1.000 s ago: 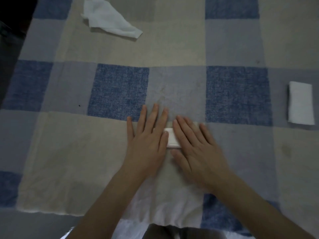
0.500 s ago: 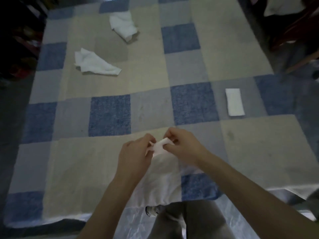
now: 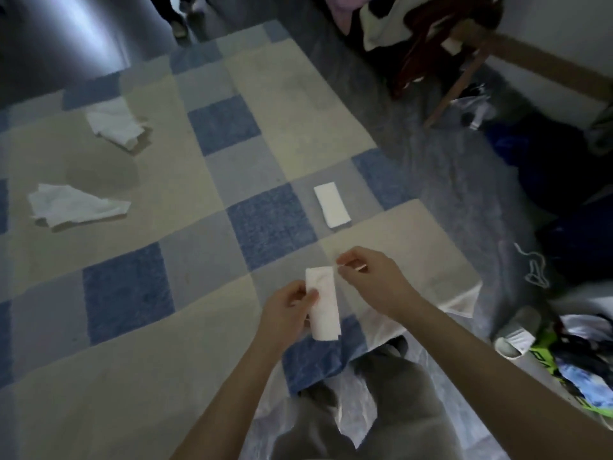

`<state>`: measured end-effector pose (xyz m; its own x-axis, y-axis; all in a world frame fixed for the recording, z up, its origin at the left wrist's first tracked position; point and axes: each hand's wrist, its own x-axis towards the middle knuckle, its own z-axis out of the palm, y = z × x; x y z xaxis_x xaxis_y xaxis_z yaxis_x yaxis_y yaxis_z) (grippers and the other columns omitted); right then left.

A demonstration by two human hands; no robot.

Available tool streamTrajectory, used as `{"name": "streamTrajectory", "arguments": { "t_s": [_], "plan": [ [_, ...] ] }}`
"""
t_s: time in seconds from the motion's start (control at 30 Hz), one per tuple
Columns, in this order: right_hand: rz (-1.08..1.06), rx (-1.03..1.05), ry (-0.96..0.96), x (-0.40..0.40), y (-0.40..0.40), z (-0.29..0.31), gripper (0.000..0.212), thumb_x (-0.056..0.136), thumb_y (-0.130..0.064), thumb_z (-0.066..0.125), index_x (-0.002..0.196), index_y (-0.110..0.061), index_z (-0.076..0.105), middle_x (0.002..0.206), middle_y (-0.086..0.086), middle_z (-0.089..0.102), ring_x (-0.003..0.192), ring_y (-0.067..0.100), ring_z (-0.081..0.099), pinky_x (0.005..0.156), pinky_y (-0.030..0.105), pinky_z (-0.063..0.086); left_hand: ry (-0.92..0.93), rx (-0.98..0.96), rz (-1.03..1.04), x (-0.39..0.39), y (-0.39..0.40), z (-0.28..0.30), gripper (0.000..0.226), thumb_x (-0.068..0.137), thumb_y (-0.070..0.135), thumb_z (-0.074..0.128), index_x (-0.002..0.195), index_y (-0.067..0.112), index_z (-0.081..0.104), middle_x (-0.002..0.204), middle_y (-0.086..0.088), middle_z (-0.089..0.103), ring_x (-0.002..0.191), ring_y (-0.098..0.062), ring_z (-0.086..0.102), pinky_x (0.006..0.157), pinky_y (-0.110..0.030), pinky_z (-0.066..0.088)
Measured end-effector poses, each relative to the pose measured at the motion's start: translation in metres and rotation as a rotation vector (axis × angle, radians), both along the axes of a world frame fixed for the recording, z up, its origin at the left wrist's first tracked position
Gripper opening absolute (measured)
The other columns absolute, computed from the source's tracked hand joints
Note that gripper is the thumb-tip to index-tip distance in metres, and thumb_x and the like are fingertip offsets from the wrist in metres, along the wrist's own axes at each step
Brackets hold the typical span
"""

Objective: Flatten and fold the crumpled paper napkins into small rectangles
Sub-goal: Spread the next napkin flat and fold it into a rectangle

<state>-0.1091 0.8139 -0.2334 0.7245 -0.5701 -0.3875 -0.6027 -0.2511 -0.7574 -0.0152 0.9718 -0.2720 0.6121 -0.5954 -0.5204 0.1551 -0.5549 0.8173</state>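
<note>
My left hand (image 3: 288,308) pinches a folded white napkin (image 3: 323,302), a narrow rectangle held up over the near edge of the checked cloth (image 3: 185,267). My right hand (image 3: 368,277) hovers just right of its top corner, fingers pinched together; whether they touch the napkin I cannot tell. Another folded napkin (image 3: 332,205) lies flat on the cloth beyond my hands. Two crumpled napkins lie at the left: one (image 3: 74,205) nearer and one (image 3: 114,124) farther back.
A wooden chair (image 3: 461,74) draped with clothes stands at the back right. Clothes and a slipper (image 3: 515,336) lie on the floor at the right. Someone's feet (image 3: 180,18) show at the top. My legs are below the cloth's edge.
Both hands pressed the napkin flat on the cloth, then lifted it. Now the left hand holds it upright and the right has come off its corner. The view has swung up and right.
</note>
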Motion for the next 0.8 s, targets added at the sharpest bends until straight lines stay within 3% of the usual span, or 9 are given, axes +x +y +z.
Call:
{"name": "streamTrajectory", "arguments": {
  "t_s": [0.1,0.2,0.27,0.33,0.4,0.5,0.63,0.73,0.8],
  "plan": [
    [-0.033,0.053,0.060,-0.022,-0.021,-0.002,0.008,0.089,-0.023,0.059,0.093,-0.020,0.067,0.086,-0.010,0.064,0.086,0.015,0.063,0.087,0.034,0.050,-0.086,0.056,0.084,0.019,-0.020,-0.013,0.017,0.096,0.025,0.057,0.091,0.011,0.067,0.090,-0.006,0.071,0.085,-0.022,0.068,0.077,-0.039,0.056],
    [-0.002,0.134,0.130,-0.038,-0.042,-0.003,0.009,0.089,-0.022,0.059,0.091,-0.021,0.067,0.082,-0.010,0.062,0.086,0.019,0.064,0.079,0.030,0.049,-0.240,0.204,0.070,0.036,-0.039,-0.021,0.024,0.097,0.024,0.055,0.095,0.002,0.063,0.093,-0.016,0.067,0.081,-0.025,0.063,0.070,-0.040,0.051],
    [0.005,0.157,0.136,-0.047,-0.057,-0.006,0.009,0.089,-0.022,0.059,0.085,-0.027,0.065,0.080,-0.009,0.063,0.084,0.021,0.066,0.073,0.028,0.046,-0.527,0.353,-0.003,0.039,-0.045,-0.025,0.020,0.094,0.025,0.056,0.101,0.005,0.056,0.099,-0.016,0.059,0.081,-0.027,0.059,0.067,-0.037,0.048],
    [0.021,0.178,0.138,-0.056,-0.074,-0.005,0.010,0.089,-0.021,0.058,0.084,-0.027,0.065,0.083,-0.007,0.064,0.083,0.022,0.067,0.072,0.026,0.046,-0.824,0.459,-0.047,0.035,-0.046,-0.028,0.027,0.087,0.022,0.065,0.107,0.010,0.051,0.108,-0.013,0.051,0.087,-0.033,0.055,0.072,-0.044,0.049],
    [0.055,0.183,0.147,-0.065,-0.094,-0.001,0.010,0.090,-0.022,0.057,0.092,-0.022,0.067,0.090,-0.004,0.065,0.086,0.021,0.066,0.075,0.027,0.047,-0.979,0.494,-0.121,0.026,-0.046,-0.031,0.026,0.082,0.013,0.069,0.102,0.010,0.052,0.103,-0.013,0.051,0.090,-0.036,0.055,0.071,-0.044,0.043],
    [0.136,0.129,0.151,-0.082,-0.130,0.012,0.017,0.091,-0.021,0.056,0.103,-0.016,0.067,0.096,-0.003,0.062,0.091,0.018,0.062,0.080,0.026,0.046,-1.025,0.604,-0.173,0.009,-0.047,-0.034,0.017,0.082,0.004,0.063,0.085,0.017,0.052,0.088,-0.007,0.055,0.085,-0.032,0.058,0.071,-0.039,0.031],
    [0.177,0.003,0.151,-0.118,-0.193,0.032,0.015,0.090,-0.019,0.056,0.103,-0.017,0.063,0.090,-0.004,0.057,0.078,0.013,0.055,0.059,0.018,0.042,-1.012,0.657,-0.014,-0.025,-0.094,-0.012,0.020,0.074,0.003,0.070,0.090,0.013,0.066,0.101,-0.015,0.058,0.097,-0.037,0.056,0.083,-0.048,0.035],
    [0.257,-0.201,0.190,-0.152,-0.241,0.048,0.011,0.086,-0.023,0.053,0.094,-0.019,0.060,0.093,0.002,0.060,0.089,0.025,0.059,0.075,0.033,0.050,-1.059,0.500,-0.087,-0.069,-0.173,0.016,0.023,0.074,0.008,0.071,0.093,0.018,0.065,0.107,-0.007,0.056,0.099,-0.032,0.056,0.086,-0.048,0.041],
    [0.268,-0.340,0.241,-0.180,-0.267,0.064,0.014,0.087,-0.026,0.050,0.096,-0.019,0.059,0.100,0.005,0.060,0.095,0.029,0.059,0.081,0.043,0.051,-1.077,0.360,-0.201,-0.102,-0.232,0.036,0.020,0.077,0.012,0.069,0.094,0.020,0.065,0.105,-0.004,0.057,0.092,-0.029,0.059,0.077,-0.041,0.047]
  ]
}}
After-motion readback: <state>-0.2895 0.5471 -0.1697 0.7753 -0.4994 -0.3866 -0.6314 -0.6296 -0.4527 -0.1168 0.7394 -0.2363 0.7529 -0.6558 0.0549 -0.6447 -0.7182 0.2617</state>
